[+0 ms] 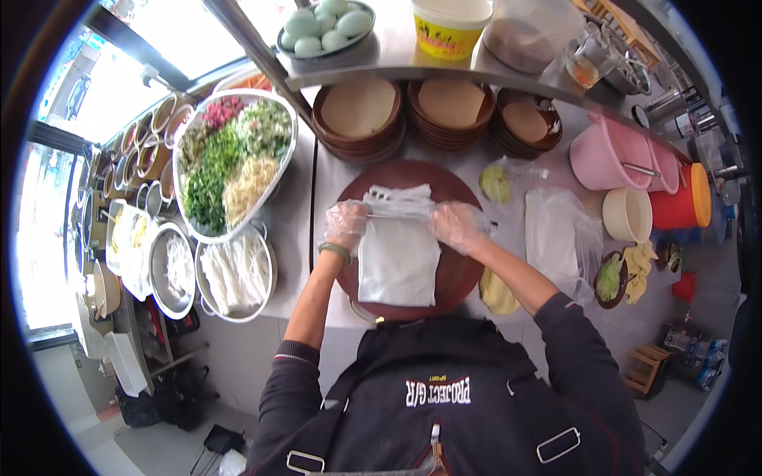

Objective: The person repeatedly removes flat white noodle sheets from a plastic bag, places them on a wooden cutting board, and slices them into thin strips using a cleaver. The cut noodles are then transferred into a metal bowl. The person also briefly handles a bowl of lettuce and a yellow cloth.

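A stack of white noodle sheets point(397, 262) lies on a round reddish-brown board point(464, 268) before me. Cut white strips point(402, 193) sit at its far end. Across the stack runs a narrow metal blade, apparently a knife point(400, 213), seen almost edge-on. My right hand point(457, 227), in a clear plastic glove, grips it at the right, where a dark handle end pokes out. My gloved left hand point(346, 223) is closed around the blade's left end, a green bangle point(337, 252) on that wrist. The fingers' undersides are hidden.
A large tray of chopped vegetables point(234, 235) and a colander of white noodles point(271, 279) stand left. Stacked brown bowls point(357, 140) sit behind the board, beneath a metal shelf point(387, 72). At right are a plastic bag point(559, 229), a yellow cloth point(499, 293) and pink tubs point(601, 157).
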{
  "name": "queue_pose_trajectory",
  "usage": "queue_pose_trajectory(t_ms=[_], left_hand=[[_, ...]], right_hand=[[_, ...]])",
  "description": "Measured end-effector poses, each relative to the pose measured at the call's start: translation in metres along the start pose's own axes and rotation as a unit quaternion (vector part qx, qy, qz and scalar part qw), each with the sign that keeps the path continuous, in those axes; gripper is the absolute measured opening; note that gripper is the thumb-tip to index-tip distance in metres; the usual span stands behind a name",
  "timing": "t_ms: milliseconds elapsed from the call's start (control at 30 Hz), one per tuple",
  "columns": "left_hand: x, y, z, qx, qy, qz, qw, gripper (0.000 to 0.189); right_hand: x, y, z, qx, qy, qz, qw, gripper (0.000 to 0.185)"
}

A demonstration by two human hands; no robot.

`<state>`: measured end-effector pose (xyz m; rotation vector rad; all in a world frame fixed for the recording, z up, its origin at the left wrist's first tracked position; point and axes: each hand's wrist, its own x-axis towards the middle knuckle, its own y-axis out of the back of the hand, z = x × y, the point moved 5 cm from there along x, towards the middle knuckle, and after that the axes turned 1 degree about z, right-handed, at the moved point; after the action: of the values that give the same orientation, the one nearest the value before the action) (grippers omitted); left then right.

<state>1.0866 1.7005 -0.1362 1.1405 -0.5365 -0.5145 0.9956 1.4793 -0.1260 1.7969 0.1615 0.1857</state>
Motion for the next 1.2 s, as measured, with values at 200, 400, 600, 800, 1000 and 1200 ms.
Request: queue_pose_trajectory(t_ms=[200,400,600,800,1000,1200], left_hand=[[-0.004,-0.005,0.001,-0.024,0.031,-0.023,0.999,0.012],[-0.012,0.009,0.007,-0.099,-0.036,0.137,0.985,0.011],[0.001,0.005,0.012,0.018,0.004,-0.017,1.000,0.010],[-0.020,0.005,0.013,-0.013,0.033,-0.025,0.999,0.011],[-0.019,-0.004,0.010,0.010,0.011,0.007,1.000,0.015],[-0.027,-0.001,0.016,-0.025,-0.020,0.041,0.999,0.014]], right_hand=[[-0.005,0.004,-0.001,-0.028,0.009,0.064,0.998,0.041],[-0.011,0.007,-0.002,0.051,0.050,0.119,0.990,0.040],[-0.002,-0.003,0.003,0.034,-0.001,0.005,0.999,0.042],[-0.008,-0.006,-0.006,0.023,0.017,-0.038,0.999,0.048],[-0.010,-0.002,-0.006,-0.006,0.022,0.035,0.999,0.041],[-0.014,0.001,-0.009,-0.008,0.017,-0.036,0.999,0.039]])
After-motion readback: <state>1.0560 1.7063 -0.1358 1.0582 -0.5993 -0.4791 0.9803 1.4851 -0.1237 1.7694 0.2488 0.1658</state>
